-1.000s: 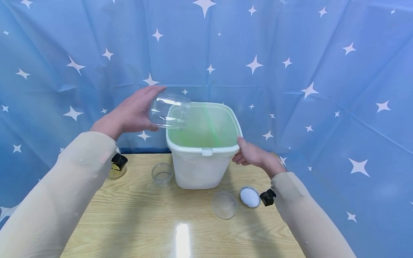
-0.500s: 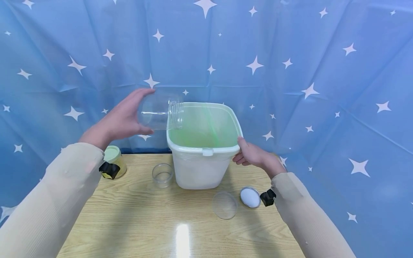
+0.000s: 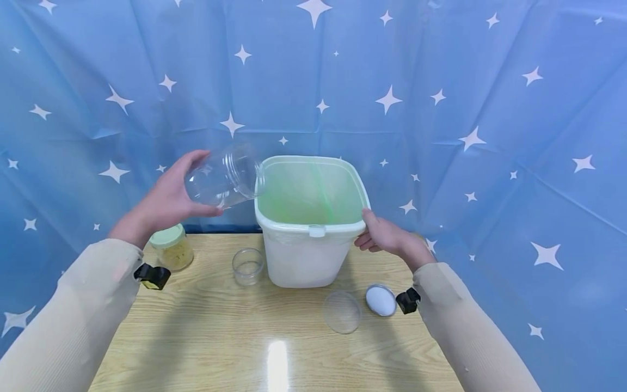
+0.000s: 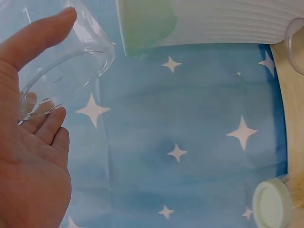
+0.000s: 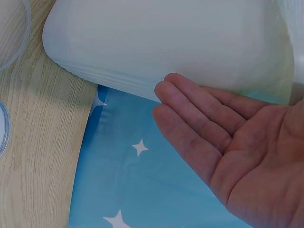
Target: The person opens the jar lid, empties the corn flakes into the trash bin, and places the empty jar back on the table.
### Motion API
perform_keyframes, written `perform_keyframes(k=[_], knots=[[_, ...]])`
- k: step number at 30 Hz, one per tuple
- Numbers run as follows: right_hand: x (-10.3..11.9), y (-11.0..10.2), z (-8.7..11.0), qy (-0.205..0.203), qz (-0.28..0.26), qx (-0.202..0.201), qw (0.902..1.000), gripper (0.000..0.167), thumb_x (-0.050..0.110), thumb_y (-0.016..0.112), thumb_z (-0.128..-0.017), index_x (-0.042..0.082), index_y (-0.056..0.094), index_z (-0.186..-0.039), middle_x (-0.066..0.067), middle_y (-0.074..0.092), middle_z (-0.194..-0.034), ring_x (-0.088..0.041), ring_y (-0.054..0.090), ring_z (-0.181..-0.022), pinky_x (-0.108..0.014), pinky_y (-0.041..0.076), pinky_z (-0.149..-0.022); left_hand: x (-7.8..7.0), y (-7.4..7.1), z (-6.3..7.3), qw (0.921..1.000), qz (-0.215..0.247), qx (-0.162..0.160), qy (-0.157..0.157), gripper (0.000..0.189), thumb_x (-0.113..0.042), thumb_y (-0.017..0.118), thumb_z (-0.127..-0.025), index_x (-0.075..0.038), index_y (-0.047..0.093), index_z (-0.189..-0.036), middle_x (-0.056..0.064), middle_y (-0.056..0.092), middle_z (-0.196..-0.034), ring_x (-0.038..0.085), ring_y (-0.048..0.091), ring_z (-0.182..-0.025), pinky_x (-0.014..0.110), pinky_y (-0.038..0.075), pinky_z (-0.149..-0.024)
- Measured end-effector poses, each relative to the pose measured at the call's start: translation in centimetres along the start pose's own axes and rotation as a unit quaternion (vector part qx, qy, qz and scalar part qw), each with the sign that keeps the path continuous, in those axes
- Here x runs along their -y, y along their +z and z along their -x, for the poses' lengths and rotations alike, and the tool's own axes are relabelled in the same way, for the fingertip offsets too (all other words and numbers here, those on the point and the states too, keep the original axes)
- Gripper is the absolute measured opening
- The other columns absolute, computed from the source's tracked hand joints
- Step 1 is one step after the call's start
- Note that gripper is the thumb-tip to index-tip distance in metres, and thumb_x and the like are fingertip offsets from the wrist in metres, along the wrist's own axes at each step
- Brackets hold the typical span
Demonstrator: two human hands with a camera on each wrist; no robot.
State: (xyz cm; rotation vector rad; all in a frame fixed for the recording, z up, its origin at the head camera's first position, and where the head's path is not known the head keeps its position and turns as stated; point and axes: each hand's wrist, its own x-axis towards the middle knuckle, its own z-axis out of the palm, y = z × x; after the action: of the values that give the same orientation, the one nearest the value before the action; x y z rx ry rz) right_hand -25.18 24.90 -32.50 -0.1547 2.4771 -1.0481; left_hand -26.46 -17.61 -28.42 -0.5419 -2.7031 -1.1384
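Hands apart: the left hand [image 3: 168,200] grips a tilted clear jar [image 3: 226,178], now drawn back toward nine o'clock of the white bin [image 3: 301,261], so pouring seems finished; the right hand [image 3: 387,237] holds the rim at four o'clock.

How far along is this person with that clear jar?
Looks done: the clear jar is open, and no contents show inside. In hand: the left hand holds it tilted, mouth toward the white bin, while the right hand rests at the bin's rim. Probably left: setting the jar down, as it hangs in the air. Whether the closed, lidded jar comes next, I can't tell.
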Motion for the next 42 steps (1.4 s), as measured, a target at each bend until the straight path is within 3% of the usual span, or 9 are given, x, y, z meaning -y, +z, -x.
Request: perform_keyframes(k=[7,17,21,32,42], knots=[[0.1,0.0,0.0,-0.001,-0.006,0.002,1.0,0.08,0.047,-0.003,-0.102,-0.009,0.045,-0.132,-0.034,0.057,-0.123,-0.044,0.059,-0.115,-0.053,0.045,-0.105,1.6,0.4,1.3,0.9993,0.022,-0.013,-0.029,0.114,-0.036,0.09,-0.065,-0.017,0.022,-0.154,0.01,0.031,-0.157,0.034,0.031,-0.141,0.061,0.029,-0.109],[0.0,0.0,0.1,-0.006,-0.003,0.002,1.0,0.08,0.048,-0.002,-0.102,-0.007,0.047,-0.131,-0.032,0.057,-0.124,-0.045,0.058,-0.116,-0.053,0.045,-0.104,4.1,1.5,2.7,0.995,0.068,0.003,-0.073,0.117,-0.039,0.089,-0.066,-0.019,0.016,-0.155,0.007,0.027,-0.16,0.032,0.021,-0.15,0.062,0.023,-0.116],[0.1,-0.1,0.2,-0.005,0.0,0.0,1.0,0.079,0.049,-0.002,-0.102,-0.006,0.047,-0.131,-0.031,0.058,-0.124,-0.044,0.059,-0.116,-0.053,0.046,-0.104,5.5,2.3,3.3,0.9914,0.096,0.001,-0.089,0.116,-0.034,0.09,-0.066,-0.018,0.017,-0.155,0.009,0.03,-0.158,0.034,0.025,-0.147,0.061,0.025,-0.115],[0.1,0.0,0.2,-0.005,0.003,-0.003,1.0,0.08,0.048,-0.002,-0.101,-0.007,0.047,-0.131,-0.032,0.058,-0.123,-0.044,0.059,-0.115,-0.051,0.048,-0.102,9.3,5.1,5.8,0.982,0.146,0.031,-0.116,0.115,-0.032,0.083,-0.077,-0.014,0.003,-0.157,0.014,0.018,-0.162,0.043,0.017,-0.148,0.068,0.022,-0.113],[0.1,0.1,0.2,-0.002,0.0,-0.003,1.0,0.08,0.05,-0.001,-0.102,-0.006,0.046,-0.132,-0.032,0.057,-0.124,-0.042,0.06,-0.115,-0.051,0.047,-0.104,12.3,8.7,8.1,0.9765,0.16,0.038,-0.14,0.115,-0.026,0.084,-0.076,-0.003,0.003,-0.155,0.024,0.017,-0.159,0.047,0.018,-0.146,0.063,0.023,-0.115]])
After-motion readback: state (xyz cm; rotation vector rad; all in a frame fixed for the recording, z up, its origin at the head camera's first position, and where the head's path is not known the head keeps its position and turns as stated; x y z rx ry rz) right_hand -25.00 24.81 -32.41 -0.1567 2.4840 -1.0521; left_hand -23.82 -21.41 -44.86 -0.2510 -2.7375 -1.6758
